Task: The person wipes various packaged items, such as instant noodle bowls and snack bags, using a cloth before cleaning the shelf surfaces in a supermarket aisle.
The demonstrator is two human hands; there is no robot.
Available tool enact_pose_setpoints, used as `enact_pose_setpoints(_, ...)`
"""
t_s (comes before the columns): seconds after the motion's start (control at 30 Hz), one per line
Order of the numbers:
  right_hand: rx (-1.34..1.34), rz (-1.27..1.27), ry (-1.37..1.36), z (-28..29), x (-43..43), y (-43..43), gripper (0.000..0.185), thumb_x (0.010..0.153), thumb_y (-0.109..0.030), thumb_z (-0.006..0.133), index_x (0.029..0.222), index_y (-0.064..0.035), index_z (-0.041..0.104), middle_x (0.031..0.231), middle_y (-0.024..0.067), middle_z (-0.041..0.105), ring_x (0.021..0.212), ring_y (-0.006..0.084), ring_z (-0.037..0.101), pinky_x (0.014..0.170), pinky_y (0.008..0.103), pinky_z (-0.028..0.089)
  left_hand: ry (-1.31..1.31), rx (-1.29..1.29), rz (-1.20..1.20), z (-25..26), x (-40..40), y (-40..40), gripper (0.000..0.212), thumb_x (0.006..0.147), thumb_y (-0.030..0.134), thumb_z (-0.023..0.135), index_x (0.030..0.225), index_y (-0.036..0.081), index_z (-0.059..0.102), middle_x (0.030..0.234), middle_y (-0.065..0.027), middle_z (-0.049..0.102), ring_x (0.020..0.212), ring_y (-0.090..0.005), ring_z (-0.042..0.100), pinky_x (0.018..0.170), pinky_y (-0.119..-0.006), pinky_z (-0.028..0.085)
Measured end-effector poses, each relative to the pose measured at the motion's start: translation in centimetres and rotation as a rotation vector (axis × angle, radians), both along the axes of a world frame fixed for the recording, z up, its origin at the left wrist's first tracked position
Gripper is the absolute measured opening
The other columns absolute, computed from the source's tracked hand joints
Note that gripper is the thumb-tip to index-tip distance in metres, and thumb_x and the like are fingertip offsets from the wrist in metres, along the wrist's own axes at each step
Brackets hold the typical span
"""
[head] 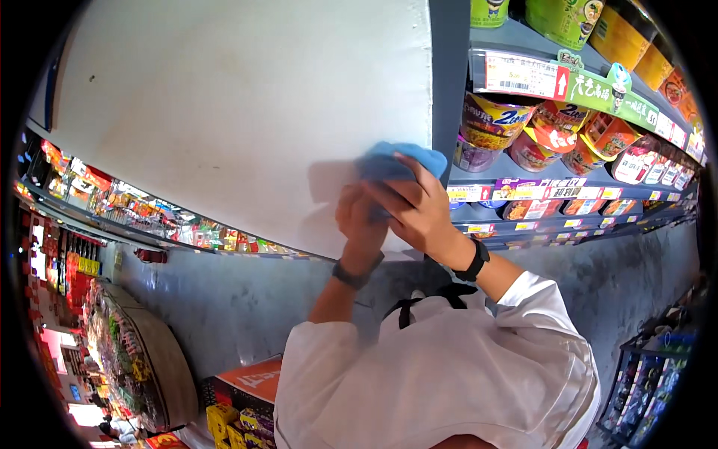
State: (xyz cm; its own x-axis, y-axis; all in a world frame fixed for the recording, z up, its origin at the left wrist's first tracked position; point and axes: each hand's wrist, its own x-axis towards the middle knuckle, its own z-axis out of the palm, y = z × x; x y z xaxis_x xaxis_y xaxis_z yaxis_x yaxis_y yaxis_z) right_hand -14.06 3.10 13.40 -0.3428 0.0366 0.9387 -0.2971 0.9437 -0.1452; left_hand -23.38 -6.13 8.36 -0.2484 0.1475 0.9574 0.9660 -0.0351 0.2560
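A crumpled blue cloth lies near the right edge of a large white panel. My right hand grips it, with fingers spread over its near side. Close beside, my left hand is curled around the cloth's lower part, where a bit of blue shows between the two hands. Motion blurs the left fingers, and the right hand partly covers them. Both wrists wear dark bands. A few small dark marks show on the panel.
To the right, shelves hold instant noodle tubs behind price labels. Packaged goods line a shelf along the panel's left edge. Below are a grey floor, boxed goods, a rounded display stand and a dark rack. Another person is far off at lower left.
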Motion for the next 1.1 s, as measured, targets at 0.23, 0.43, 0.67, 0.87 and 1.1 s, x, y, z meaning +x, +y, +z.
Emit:
enact_pose_setpoints(0.23,-0.021,0.040,-0.131,-7.9,-1.0,-1.1,0.038,0.071,-0.007,0.067,0.109,-0.0082,0.068,0.112,0.0086,0.063,0.113,0.0322,0.058,0.079,0.0396,0.052,-0.193,-0.155,-0.004,-6.1,-0.1,-2.4,0.026,0.070,-0.007,0.067,0.093,0.002,0.058,0.096,-0.0164,0.059,0.080,-0.0321,0.059,0.063,-0.036,0.048)
enact_pose_setpoints(0.43,-0.097,0.174,-0.201,-7.3,-5.9,-5.5,0.036,0.072,-0.006,0.066,0.108,-0.0090,0.067,0.108,0.0068,0.059,0.115,0.0297,0.056,0.079,0.0388,0.052,-0.438,-0.097,0.163,-6.6,-2.3,-6.4,0.019,0.081,0.002,0.067,0.095,0.001,0.054,0.087,-0.0067,0.052,0.083,-0.0195,0.054,0.075,-0.027,0.043)
enact_pose_setpoints(0.67,0.023,0.153,-0.234,-9.8,-2.7,-2.4,0.040,0.075,-0.008,0.064,0.114,-0.0098,0.064,0.117,0.0054,0.058,0.118,0.0292,0.055,0.079,0.0403,0.052,-0.493,-0.173,0.123,-8.7,0.4,-4.1,0.012,0.085,0.004,0.062,0.094,0.001,0.054,0.087,-0.0076,0.052,0.082,-0.0189,0.053,0.073,-0.027,0.042)
enact_pose_setpoints(0.87,-0.263,0.094,-0.416,-13.5,2.8,1.2,0.035,0.069,-0.009,0.070,0.104,-0.0088,0.070,0.120,0.0098,0.059,0.112,0.0310,0.057,0.086,0.0439,0.049,-0.499,-0.330,0.030,-10.2,5.4,-0.1,0.026,0.076,0.007,0.069,0.099,0.001,0.059,0.093,-0.0111,0.058,0.085,-0.0260,0.058,0.072,-0.032,0.047)
enact_pose_setpoints(1.1,-0.406,-0.087,-0.240,-15.1,11.2,9.1,0.061,0.057,-0.001,0.074,0.117,-0.0132,0.065,0.125,0.0122,0.051,0.123,0.0406,0.045,0.100,0.0486,0.041,-0.378,-0.442,-0.155,-11.0,11.7,9.3,0.040,0.066,0.006,0.068,0.104,0.000,0.061,0.104,-0.0156,0.061,0.092,-0.0328,0.061,0.077,-0.037,0.051)
